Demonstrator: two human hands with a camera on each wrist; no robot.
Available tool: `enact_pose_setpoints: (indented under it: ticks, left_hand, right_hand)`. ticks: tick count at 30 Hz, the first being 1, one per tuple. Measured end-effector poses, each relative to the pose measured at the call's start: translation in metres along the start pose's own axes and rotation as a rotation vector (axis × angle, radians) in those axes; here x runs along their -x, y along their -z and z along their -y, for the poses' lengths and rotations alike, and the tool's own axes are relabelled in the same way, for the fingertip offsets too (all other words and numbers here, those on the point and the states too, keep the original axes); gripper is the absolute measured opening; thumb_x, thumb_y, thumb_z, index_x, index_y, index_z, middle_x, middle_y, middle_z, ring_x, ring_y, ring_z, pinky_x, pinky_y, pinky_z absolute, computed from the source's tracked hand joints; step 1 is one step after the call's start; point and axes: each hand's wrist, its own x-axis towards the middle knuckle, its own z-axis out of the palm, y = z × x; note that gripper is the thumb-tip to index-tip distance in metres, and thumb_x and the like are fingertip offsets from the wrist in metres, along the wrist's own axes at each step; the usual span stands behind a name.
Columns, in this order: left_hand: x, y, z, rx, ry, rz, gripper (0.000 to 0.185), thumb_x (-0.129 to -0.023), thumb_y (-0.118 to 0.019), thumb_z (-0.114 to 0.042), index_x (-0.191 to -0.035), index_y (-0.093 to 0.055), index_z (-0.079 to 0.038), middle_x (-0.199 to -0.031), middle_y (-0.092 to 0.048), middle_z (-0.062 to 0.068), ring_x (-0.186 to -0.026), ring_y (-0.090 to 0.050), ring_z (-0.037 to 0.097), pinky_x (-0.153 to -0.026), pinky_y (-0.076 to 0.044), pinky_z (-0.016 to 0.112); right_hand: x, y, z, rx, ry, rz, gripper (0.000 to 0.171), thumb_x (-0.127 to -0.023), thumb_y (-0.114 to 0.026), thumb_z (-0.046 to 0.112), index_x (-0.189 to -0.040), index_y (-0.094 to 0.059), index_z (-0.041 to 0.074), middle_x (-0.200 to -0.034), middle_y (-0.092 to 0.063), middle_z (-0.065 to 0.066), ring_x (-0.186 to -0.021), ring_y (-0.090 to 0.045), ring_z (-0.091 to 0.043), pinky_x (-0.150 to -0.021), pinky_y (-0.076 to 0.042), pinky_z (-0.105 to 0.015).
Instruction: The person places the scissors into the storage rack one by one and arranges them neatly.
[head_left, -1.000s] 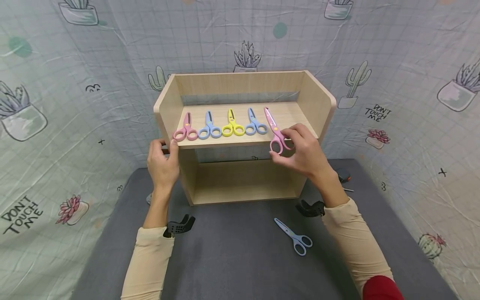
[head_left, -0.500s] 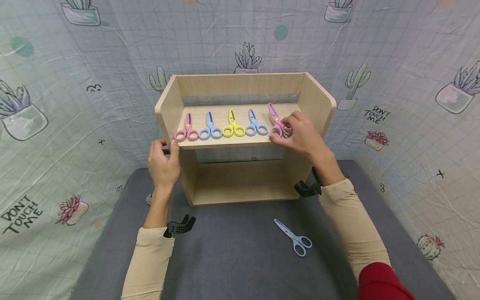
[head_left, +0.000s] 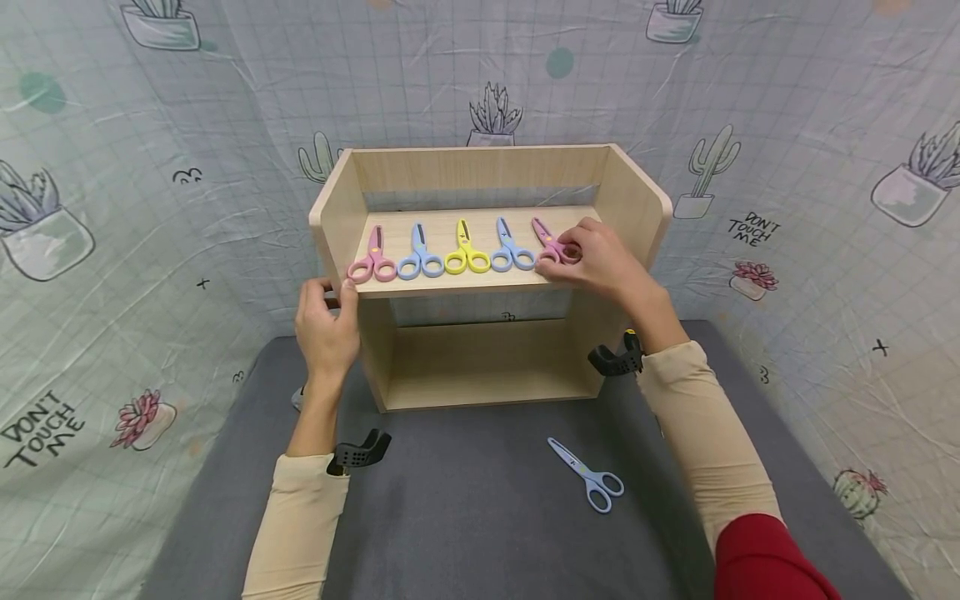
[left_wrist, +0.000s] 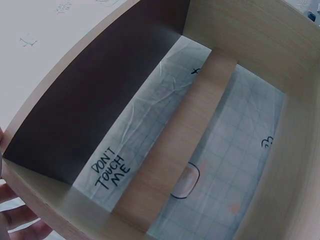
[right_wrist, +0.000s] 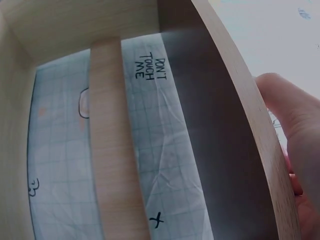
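Note:
A small wooden shelf unit stands on a grey table. On its upper shelf lie a pink, a blue, a yellow and another blue pair of scissors in a row. My right hand holds the handles of a second pink pair of scissors at the right end of that row. My left hand grips the shelf's front left edge. In the right wrist view the hand shows behind the shelf's side panel.
One more blue pair of scissors lies on the table in front of the shelf unit, right of centre. The lower compartment holds nothing. A printed cloth backdrop surrounds the table on three sides.
My right hand has carried the pink scissors from past the shelf's front edge back onto the shelf, in line with the others. The left hand has stayed put.

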Motion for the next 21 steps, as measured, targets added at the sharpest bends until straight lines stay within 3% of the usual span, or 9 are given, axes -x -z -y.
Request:
enact_pose_setpoints:
  ticks: [14,21]
  left_hand:
    - [0.0002,0.0005,0.0004,0.003,0.001,0.002,0.045,-0.094,-0.054,-0.038,-0.108,-0.061,0.004,-0.109,-0.062,0.024,-0.089,-0.065,0.041,-0.077,-0.047,0.052]
    - [-0.0004,-0.0007,0.0014,0.007,0.002,0.006,0.044,-0.094,-0.054,-0.038,-0.108,-0.061,0.004,-0.11,-0.062,0.023,-0.089,-0.064,0.04,-0.077,-0.046,0.052]
  right_hand:
    - [-0.0006,-0.0007,-0.0008,0.003,-0.053,0.05,0.067,-0.081,-0.077,0.054,-0.119,-0.067,0.0,-0.112,-0.055,-0.014,-0.1,-0.048,-0.027,-0.081,-0.039,-0.036]
    - [0.0065,0.0,0.0021,-0.008,-0.056,0.035,0.084,-0.079,-0.076,0.06,-0.133,-0.059,-0.002,-0.119,-0.05,-0.016,-0.106,-0.045,-0.028,-0.087,-0.04,-0.04]
